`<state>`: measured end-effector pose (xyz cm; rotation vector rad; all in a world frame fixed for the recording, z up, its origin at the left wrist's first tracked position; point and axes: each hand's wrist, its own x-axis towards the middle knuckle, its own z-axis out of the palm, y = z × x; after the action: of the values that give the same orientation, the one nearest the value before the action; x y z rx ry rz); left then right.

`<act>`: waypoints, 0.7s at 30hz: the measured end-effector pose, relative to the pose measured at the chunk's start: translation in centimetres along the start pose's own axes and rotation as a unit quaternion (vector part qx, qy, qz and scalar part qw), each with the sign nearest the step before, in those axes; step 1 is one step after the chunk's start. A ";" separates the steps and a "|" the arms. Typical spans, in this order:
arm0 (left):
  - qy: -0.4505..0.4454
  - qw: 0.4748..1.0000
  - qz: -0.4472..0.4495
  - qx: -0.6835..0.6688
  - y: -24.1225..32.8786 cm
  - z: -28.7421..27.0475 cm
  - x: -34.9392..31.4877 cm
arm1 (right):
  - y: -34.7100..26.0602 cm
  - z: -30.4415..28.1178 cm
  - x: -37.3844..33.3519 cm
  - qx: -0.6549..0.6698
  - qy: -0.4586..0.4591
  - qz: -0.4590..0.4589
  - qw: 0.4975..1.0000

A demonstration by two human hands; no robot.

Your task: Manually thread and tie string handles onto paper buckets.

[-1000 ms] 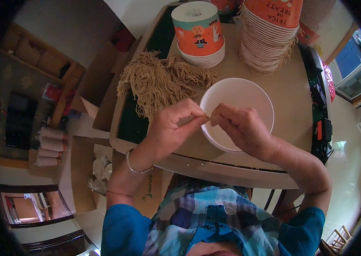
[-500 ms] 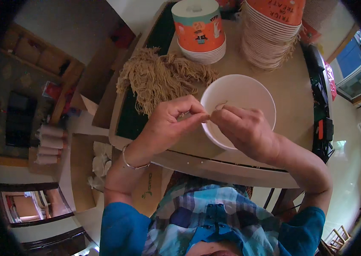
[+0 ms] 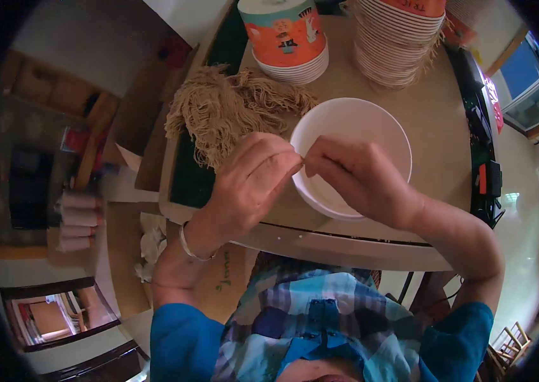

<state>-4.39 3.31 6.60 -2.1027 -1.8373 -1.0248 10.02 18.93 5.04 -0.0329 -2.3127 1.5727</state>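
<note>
A white paper bucket (image 3: 392, 148) stands with its mouth up on the table in front of me. Over its left rim, my left hand (image 3: 250, 181) and my right hand (image 3: 365, 181) meet fingertip to fingertip. Both are closed in a pinch, seemingly on a thin tan cord that the fingers now almost wholly hide. A heap of tan cords (image 3: 215, 114) lies just left of the bucket, beyond my left hand. A bracelet (image 3: 186, 245) circles my left wrist.
Behind the bucket stands a short stack of orange and teal printed buckets (image 3: 285, 41). A taller stack of buckets (image 3: 397, 44), with cords hanging at its side, is at the back right. Dark objects line the table's right edge. An open cardboard box (image 3: 126, 254) sits lower left.
My left hand has turned so its back faces up more, and my right fingers have drawn in against it. The strand that showed by my right fingers is now hidden. The view shifted slightly.
</note>
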 end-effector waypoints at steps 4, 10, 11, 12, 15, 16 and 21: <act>-0.011 1.000 0.001 0.008 -0.4 0.4 -0.2 | 1.1 0.4 -0.1 -0.013 0.003 -0.008 1.000; -0.014 0.999 -0.034 -0.010 -0.6 0.8 -0.3 | -0.2 0.3 0.0 -0.047 0.022 0.032 0.998; -0.015 0.999 -0.040 -0.015 -0.6 0.8 -0.2 | 0.1 0.4 0.0 -0.047 0.023 0.033 0.998; -0.015 0.999 -0.039 -0.016 -0.6 0.9 -0.2 | 0.3 0.4 0.0 -0.072 0.026 -0.001 0.997; -0.007 0.999 -0.041 -0.031 -0.7 1.0 -0.1 | 0.6 0.3 0.0 -0.120 0.028 -0.042 0.992; -0.007 0.999 -0.041 -0.031 -0.9 1.0 -0.1 | 0.6 0.3 0.0 -0.142 0.027 -0.049 0.988; -0.018 0.999 -0.048 -0.016 -1.0 1.2 -0.3 | 1.0 0.6 0.1 -0.036 0.043 0.019 0.998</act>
<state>-4.88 3.99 5.23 -2.0818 -1.9693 -1.0511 9.60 18.83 4.00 -0.1595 -2.3137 1.4767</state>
